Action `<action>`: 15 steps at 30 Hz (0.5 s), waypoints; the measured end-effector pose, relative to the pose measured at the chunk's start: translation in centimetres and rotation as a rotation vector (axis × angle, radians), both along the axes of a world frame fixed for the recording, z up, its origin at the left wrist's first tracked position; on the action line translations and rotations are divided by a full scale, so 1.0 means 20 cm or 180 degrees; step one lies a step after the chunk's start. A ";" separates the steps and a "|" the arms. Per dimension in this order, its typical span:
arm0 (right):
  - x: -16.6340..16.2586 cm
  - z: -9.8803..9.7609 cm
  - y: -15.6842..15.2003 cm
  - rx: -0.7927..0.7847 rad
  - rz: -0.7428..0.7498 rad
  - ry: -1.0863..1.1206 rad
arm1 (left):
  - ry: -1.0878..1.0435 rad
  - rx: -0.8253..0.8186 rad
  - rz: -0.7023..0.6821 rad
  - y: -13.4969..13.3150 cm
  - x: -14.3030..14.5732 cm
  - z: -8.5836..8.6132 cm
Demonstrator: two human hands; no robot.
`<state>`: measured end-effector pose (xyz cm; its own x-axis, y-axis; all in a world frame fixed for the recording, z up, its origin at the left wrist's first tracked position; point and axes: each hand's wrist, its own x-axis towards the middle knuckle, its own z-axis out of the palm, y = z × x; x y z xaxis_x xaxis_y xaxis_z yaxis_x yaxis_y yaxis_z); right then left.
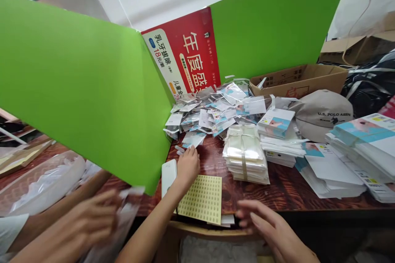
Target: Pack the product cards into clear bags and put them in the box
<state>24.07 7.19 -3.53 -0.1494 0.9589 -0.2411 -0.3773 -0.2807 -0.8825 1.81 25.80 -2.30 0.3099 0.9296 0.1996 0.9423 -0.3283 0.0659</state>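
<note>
My left hand (188,167) reaches over the dark red wood-grain table. Its fingertips are closed at the near edge of a clear-bagged card (194,139), just in front of a loose pile of similar bagged cards (216,109). Beneath my left forearm lie a white power-bank-like block (168,174) and a yellow sheet of small stickers (202,198). My right hand (267,224), slightly blurred, is held at the table's front edge, fingers and thumb apart, with nothing in it. Behind it stands a banded stack of clear bags (245,154).
Another person's hands (92,218) are at lower left with a clear plastic bag (123,213). Green boards (77,78) and a red printed panel (197,45) enclose the back. Card stacks (333,168), a grey cap (324,113) and a cardboard box (299,82) stand right.
</note>
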 end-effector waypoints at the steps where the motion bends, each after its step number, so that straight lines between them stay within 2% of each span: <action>1: -0.03 0.02 0.05 -0.0056 0.0004 0.0041 | -0.0066 -0.0040 -0.0109 -0.08 0.01 -0.01; 3: -0.08 0.05 0.15 -0.0235 -0.0030 0.0179 | -0.0245 -0.0191 -0.0346 -0.23 0.03 -0.04; 6: -0.17 0.03 0.29 -0.0376 -0.0096 0.0264 | -0.0615 -0.0561 -0.0741 -0.42 0.04 -0.05; 10: -0.27 -0.05 0.46 -0.0557 -0.0112 0.0125 | -0.1333 -0.1113 -0.1084 -0.55 -0.01 -0.03; 12: -0.30 -0.08 0.50 -0.0637 -0.0102 -0.0112 | -0.1819 -0.1261 -0.0895 -0.59 -0.04 -0.02; 15: -0.32 -0.12 0.47 -0.0502 -0.0077 -0.0483 | -0.2692 -0.1235 -0.0077 -0.63 -0.06 0.01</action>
